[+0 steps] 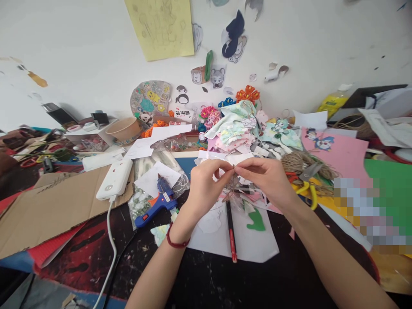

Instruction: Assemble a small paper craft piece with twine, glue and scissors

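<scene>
My left hand (209, 182) and my right hand (262, 176) meet fingertip to fingertip above the middle of the table. Both are closed in a pinch on a thin piece of brown twine (233, 166) that shows between the fingertips. Some twine seems to hang below, in front of clear plastic. Beneath the hands lies a white paper sheet (254, 253), with a red and black pen (231, 231) and a green paper piece (256, 219) on it. Left of my left hand rests a blue glue gun (157, 204).
On the left are a white power strip (114, 179) with its cable and brown cardboard (64, 206). To the right lie scissors with yellow handles (309, 189), a twine bundle (294, 162) and pink paper (344, 150). Folded fabric (238, 124) is piled behind the hands.
</scene>
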Action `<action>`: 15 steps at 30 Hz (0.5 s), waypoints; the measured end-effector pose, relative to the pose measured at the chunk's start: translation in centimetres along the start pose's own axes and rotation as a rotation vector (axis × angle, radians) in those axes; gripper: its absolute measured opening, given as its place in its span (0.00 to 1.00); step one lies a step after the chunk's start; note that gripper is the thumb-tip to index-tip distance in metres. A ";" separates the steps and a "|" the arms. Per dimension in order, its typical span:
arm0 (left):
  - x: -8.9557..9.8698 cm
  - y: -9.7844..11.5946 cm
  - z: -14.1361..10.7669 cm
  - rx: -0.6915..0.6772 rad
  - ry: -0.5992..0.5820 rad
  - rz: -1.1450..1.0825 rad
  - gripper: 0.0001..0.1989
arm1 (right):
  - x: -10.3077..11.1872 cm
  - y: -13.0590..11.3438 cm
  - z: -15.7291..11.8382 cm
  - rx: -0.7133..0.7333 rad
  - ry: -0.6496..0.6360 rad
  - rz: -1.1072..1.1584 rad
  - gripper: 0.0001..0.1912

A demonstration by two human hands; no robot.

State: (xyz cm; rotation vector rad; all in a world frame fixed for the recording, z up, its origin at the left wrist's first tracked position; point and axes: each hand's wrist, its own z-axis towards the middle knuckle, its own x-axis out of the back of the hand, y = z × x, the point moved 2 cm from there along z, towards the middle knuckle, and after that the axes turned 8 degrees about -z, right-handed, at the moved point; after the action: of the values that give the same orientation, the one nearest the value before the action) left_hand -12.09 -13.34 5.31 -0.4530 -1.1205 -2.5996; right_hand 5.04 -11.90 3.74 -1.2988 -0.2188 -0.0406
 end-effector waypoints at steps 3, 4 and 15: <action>0.0 0.0 0.0 -0.001 0.022 0.001 0.03 | 0.0 -0.3 0.0 -0.002 -0.028 -0.003 0.09; 0.0 0.0 -0.1 0.003 0.031 -0.007 0.04 | 0.0 -0.4 0.0 -0.004 -0.030 0.002 0.08; -0.2 0.4 -0.3 -0.195 0.098 0.044 0.03 | -0.1 -0.4 -0.2 0.021 0.023 0.032 0.05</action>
State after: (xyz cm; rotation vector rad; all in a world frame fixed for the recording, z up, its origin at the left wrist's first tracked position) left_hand -11.82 -13.83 5.29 -0.3808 -0.8208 -2.6720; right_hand 4.87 -12.20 4.07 -1.2801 -0.1783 -0.0257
